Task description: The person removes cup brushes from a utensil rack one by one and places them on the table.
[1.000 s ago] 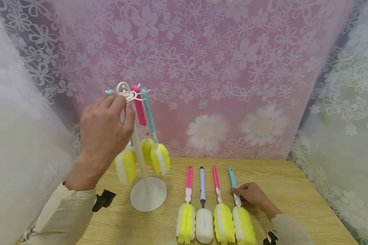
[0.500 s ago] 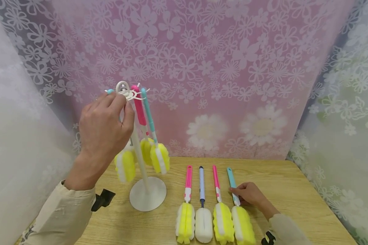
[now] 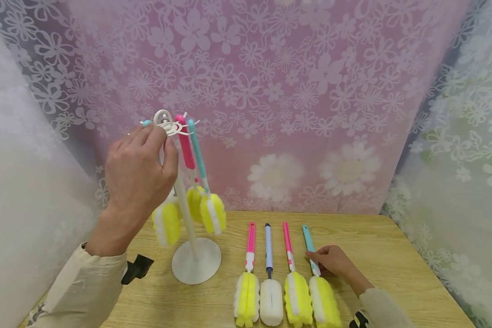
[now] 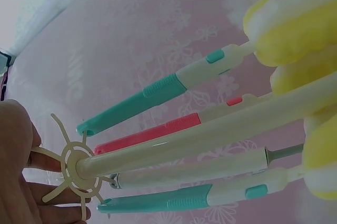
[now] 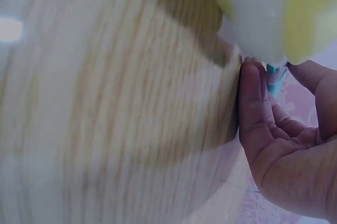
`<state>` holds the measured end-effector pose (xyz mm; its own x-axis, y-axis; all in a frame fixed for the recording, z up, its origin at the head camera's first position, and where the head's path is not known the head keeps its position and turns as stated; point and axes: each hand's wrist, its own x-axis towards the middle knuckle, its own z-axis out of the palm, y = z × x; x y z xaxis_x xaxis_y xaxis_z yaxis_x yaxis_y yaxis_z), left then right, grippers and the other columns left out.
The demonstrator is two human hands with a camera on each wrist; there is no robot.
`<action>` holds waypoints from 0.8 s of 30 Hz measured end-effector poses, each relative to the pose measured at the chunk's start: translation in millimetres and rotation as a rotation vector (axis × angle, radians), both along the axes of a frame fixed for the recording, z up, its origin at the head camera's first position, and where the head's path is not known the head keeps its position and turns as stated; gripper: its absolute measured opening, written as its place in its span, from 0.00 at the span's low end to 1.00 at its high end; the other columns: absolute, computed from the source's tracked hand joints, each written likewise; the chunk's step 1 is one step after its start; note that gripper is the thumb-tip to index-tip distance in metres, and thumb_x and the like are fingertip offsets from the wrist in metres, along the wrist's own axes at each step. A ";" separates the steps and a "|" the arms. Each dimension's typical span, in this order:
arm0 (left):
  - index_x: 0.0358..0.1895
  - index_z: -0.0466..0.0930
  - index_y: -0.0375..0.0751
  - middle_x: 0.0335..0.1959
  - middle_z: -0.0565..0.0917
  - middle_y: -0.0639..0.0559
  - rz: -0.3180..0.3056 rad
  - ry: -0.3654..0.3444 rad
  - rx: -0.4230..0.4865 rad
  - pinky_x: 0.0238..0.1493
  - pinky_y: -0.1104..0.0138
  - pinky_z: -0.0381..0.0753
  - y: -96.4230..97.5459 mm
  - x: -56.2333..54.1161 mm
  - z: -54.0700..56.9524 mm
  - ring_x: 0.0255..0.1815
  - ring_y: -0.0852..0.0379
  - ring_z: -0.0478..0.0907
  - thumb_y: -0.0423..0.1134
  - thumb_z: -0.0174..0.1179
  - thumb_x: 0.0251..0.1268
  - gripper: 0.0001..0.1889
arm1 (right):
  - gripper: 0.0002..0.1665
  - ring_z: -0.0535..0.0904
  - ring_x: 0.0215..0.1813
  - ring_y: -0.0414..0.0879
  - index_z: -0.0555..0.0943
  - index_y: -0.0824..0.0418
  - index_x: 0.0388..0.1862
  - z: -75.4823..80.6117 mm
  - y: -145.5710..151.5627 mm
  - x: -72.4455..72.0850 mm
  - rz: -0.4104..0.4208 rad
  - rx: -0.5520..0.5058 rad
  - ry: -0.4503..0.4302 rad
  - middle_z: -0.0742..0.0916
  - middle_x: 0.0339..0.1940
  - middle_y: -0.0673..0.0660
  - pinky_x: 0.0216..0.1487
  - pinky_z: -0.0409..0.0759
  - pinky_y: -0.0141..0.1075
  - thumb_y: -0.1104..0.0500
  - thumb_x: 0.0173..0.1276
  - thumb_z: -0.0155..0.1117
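Note:
My left hand (image 3: 138,182) grips the hooked top of a white upright rack (image 3: 185,200), its fingers around the prongs of the hook ring (image 4: 64,168). Several sponge bottle brushes hang from this rack, among them a teal one (image 4: 142,103), a pink one (image 4: 152,134) and one with a white handle (image 4: 195,170). On the table, my right hand (image 3: 337,262) pinches the teal-and-white handle of a bottle brush (image 3: 325,300) with a yellow and white sponge head. In the right wrist view that handle is mostly hidden behind the fingers and sponge.
Left of the held brush lie a pink brush (image 3: 298,298), a lilac-handled brush with a white head (image 3: 272,301) and another pink brush (image 3: 246,298), side by side. The rack's round base (image 3: 197,264) stands on the wooden table (image 3: 365,237). Behind hangs a floral pink curtain (image 3: 246,91).
The head view shifts very slightly. Both hands keep their places on the rack and the teal brush; no brush visibly moves on the table.

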<state>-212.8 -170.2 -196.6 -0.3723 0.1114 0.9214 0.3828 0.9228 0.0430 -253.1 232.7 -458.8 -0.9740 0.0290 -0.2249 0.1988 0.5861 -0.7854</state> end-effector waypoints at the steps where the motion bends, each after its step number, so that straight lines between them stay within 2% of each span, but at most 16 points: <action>1: 0.27 0.72 0.34 0.32 0.83 0.41 -0.001 -0.001 0.000 0.39 0.45 0.76 -0.1 0.1 -0.2 0.38 0.39 0.81 0.42 0.42 0.68 0.17 | 0.21 0.78 0.23 0.45 0.81 0.69 0.33 0.2 0.2 0.5 0.000 0.001 -0.001 0.81 0.21 0.55 0.27 0.81 0.38 0.49 0.65 0.65; 6: 0.27 0.73 0.34 0.31 0.83 0.41 -0.007 0.000 0.005 0.41 0.45 0.76 0.0 0.2 -0.5 0.42 0.39 0.81 0.41 0.42 0.68 0.16 | 0.23 0.80 0.26 0.46 0.81 0.71 0.36 0.5 4.6 2.2 0.009 -0.015 -0.008 0.83 0.24 0.56 0.30 0.82 0.39 0.48 0.66 0.63; 8: 0.28 0.73 0.34 0.33 0.84 0.41 -0.010 -0.013 0.011 0.43 0.44 0.76 0.3 0.6 -0.8 0.46 0.39 0.81 0.41 0.42 0.68 0.16 | 0.25 0.82 0.28 0.47 0.81 0.72 0.38 0.9 8.0 2.4 0.010 -0.023 -0.007 0.84 0.26 0.56 0.32 0.83 0.40 0.47 0.67 0.62; 11: 0.28 0.72 0.34 0.30 0.82 0.41 -0.023 -0.038 0.032 0.46 0.43 0.74 0.6 1.5 -1.3 0.47 0.39 0.80 0.41 0.41 0.68 0.16 | 0.29 0.83 0.31 0.49 0.80 0.74 0.42 2.1 14.4 2.2 -0.003 -0.038 0.002 0.85 0.28 0.57 0.34 0.83 0.41 0.45 0.67 0.61; 17: 0.28 0.71 0.35 0.21 0.73 0.44 -0.053 -0.072 0.076 0.43 0.45 0.74 0.7 2.0 -1.9 0.38 0.38 0.80 0.39 0.41 0.68 0.14 | 0.32 0.82 0.30 0.49 0.77 0.76 0.46 7.3 22.7 0.3 -0.042 -0.049 0.058 0.85 0.28 0.59 0.32 0.83 0.40 0.44 0.67 0.61; 21: 0.32 0.71 0.33 0.21 0.71 0.44 -0.078 -0.096 0.107 0.35 0.49 0.72 -1.3 2.5 -1.3 0.29 0.42 0.75 0.37 0.41 0.68 0.12 | 0.32 0.82 0.30 0.49 0.76 0.76 0.48 13.1 22.1 0.2 -0.055 -0.081 0.075 0.85 0.30 0.59 0.34 0.83 0.40 0.45 0.67 0.61; 24: 0.35 0.73 0.32 0.24 0.72 0.43 -0.099 -0.126 0.133 0.32 0.52 0.70 -3.2 2.9 -0.8 0.27 0.45 0.70 0.36 0.41 0.68 0.12 | 0.33 0.82 0.32 0.50 0.76 0.75 0.49 17.9 21.1 1.5 -0.047 -0.086 0.094 0.85 0.32 0.60 0.35 0.83 0.41 0.44 0.68 0.60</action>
